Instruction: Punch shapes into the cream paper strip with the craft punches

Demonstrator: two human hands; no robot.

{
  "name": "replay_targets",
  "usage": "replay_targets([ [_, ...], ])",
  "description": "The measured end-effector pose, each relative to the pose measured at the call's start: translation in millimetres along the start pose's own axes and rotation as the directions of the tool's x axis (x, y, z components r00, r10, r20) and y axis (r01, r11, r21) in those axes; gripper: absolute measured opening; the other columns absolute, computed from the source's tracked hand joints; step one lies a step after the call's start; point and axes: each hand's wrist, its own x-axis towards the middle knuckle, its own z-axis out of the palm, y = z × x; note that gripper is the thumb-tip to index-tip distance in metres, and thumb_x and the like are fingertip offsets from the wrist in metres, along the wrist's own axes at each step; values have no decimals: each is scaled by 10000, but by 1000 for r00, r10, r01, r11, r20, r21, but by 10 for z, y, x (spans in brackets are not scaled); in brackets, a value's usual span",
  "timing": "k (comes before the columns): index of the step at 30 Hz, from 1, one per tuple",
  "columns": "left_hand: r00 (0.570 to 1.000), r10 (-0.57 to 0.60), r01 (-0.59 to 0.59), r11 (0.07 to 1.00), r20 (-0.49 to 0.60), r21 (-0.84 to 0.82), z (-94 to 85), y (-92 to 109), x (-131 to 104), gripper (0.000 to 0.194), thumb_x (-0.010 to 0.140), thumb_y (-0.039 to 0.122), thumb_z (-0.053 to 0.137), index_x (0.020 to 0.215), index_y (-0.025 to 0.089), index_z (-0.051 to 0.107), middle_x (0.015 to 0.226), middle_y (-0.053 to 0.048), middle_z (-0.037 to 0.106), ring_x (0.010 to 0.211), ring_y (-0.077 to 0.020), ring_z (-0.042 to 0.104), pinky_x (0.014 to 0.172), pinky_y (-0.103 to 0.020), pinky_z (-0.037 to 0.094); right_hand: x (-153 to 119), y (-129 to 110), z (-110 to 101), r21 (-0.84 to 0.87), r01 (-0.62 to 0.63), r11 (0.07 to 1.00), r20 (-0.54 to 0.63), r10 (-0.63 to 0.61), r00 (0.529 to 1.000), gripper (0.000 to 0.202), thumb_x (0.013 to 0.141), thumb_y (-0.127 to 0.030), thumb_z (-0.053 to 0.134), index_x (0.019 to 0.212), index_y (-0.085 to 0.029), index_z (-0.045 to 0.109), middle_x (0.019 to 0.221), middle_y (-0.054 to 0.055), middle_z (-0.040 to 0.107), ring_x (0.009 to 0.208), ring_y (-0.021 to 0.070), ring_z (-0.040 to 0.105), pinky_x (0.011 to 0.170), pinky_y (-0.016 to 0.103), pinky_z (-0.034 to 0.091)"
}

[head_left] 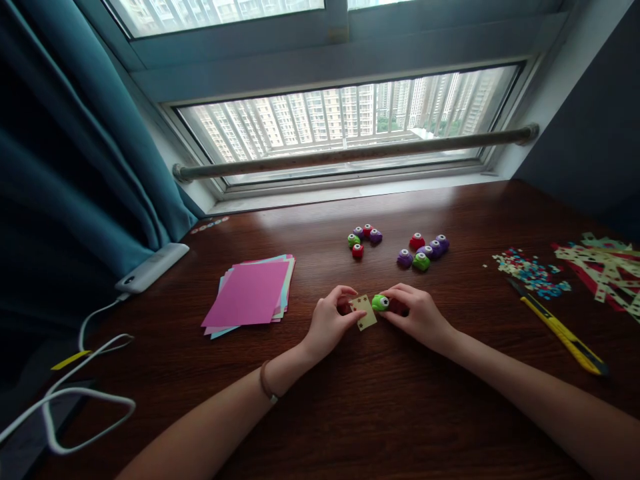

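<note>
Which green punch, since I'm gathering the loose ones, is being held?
The green punch in the right hand, beside the paper card; the other two green punches sit farther back on the table, untouched.

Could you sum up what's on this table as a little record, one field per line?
Left hand: holds a pale card with small dark holes
Right hand: holds a green punch at the card's edge; whether they touch is unclear
Farther back: two groups of red, purple and green punches
Left side: paper stack, pink on top; white cord
Right side: yellow cutter, confetti, paper strips
Table: dark brown, before a window
</note>
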Motion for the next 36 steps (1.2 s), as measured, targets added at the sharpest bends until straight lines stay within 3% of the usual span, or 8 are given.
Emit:
replay_targets([
  [20, 999, -44, 44, 999, 20, -25, 1, 6, 3, 381, 668, 323, 703, 964, 176, 513, 813, -25, 659, 763, -175, 623, 678, -270, 495, -39, -8, 20, -11, 40, 999, -62, -41, 997, 173, 768, -204, 625, 934, -161, 612, 866, 27, 552, 593, 80, 513, 572, 204, 460],
  [27, 999, -39, 39, 999, 21, -5, -3, 10, -2, 389, 668, 326, 703, 970, 174, 511, 788, -17, 652, 738, -166, 614, 651, -254, 482, -49, 11, 40, -2, 82, 997, -10, -82, 997, 236, 766, -155, 595, 1000, -182, 607, 915, 33, 547, 625, 83, 519, 593, 205, 467],
  [31, 1000, 2, -5, 994, 21, 110, -7, 12, -15, 370, 672, 326, 702, 970, 186, 534, 809, -10, 653, 752, -165, 614, 687, -261, 470, -45, 11, 31, -39, 112, 993, 38, -111, 993, 296, 768, -138, 572, 1056, -201, 596, 946, 37, 553, 713, 106, 538, 655, 220, 468],
  [36, 993, 101, -118, 894, 62, 432, -20, 63, -15, 265, 671, 334, 706, 885, 216, 603, 788, 5, 622, 762, -170, 577, 739, -291, 420, -45, 4, -20, -68, 124, 990, 120, -115, 986, 252, 752, -136, 592, 998, -189, 596, 878, 25, 575, 724, 119, 540, 671, 235, 458],
])
